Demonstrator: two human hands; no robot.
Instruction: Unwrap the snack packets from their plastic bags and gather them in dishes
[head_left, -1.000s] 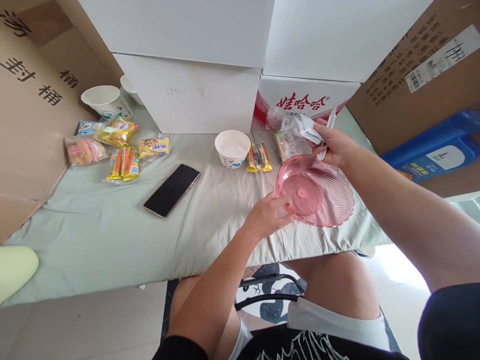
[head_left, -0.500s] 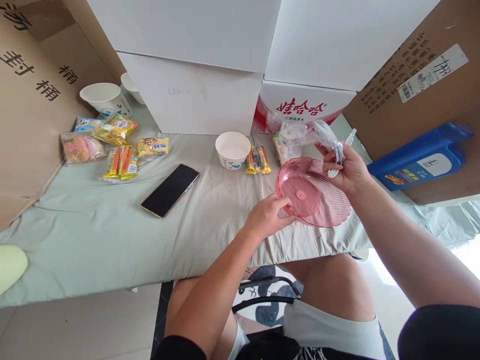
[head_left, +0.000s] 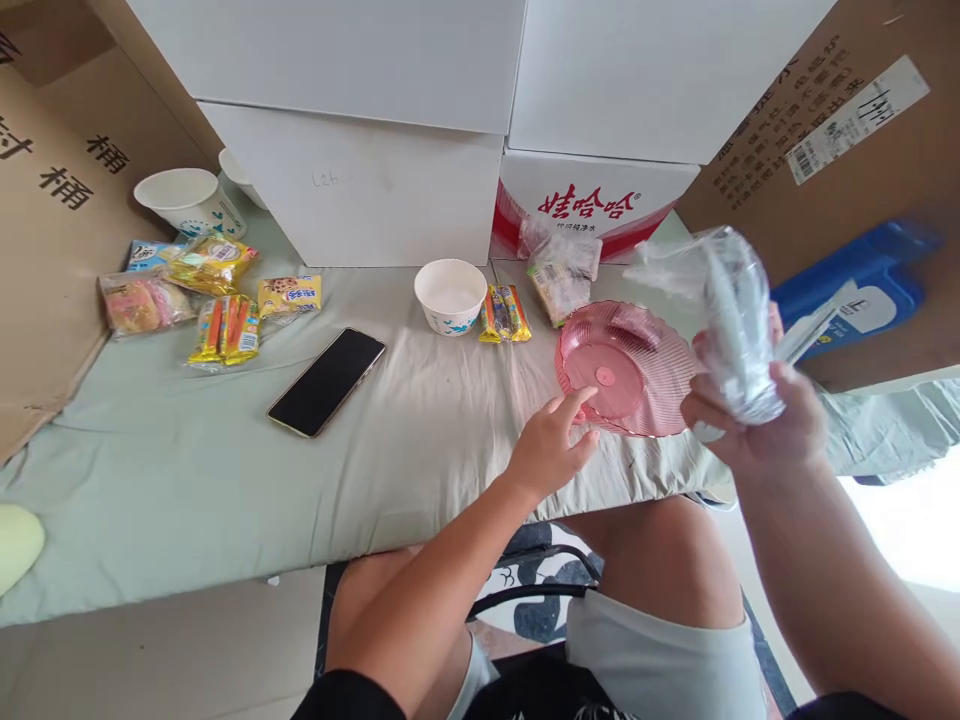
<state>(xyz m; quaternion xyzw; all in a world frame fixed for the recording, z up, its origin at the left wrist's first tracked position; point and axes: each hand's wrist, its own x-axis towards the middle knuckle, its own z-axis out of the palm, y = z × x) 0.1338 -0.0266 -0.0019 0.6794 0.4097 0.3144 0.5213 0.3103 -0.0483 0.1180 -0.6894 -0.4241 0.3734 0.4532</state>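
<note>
A pink ribbed plate with a scalloped rim lies on the cloth before me. My left hand is at its near left edge, fingers apart, the index finger reaching over the rim; whether it touches is hard to tell. To the right of the plate, my right hand is raised and closed around crumpled clear plastic wrappers. A pale flat strip sticks out of the same hand, blurred by motion. Behind the plate lie a wrapped snack pack and more clear plastic.
A paper bowl and a yellow sausage pack stand left of the plate. Further left are a phone, several packaged snacks and a paper cup. White boxes close off the back; a blue container leans at right.
My right hand has moved right and toward me with the plastic wrappers, away from above the plate. My left hand has loosened from the plate's rim, its fingers now spread. The view has shifted slightly.
</note>
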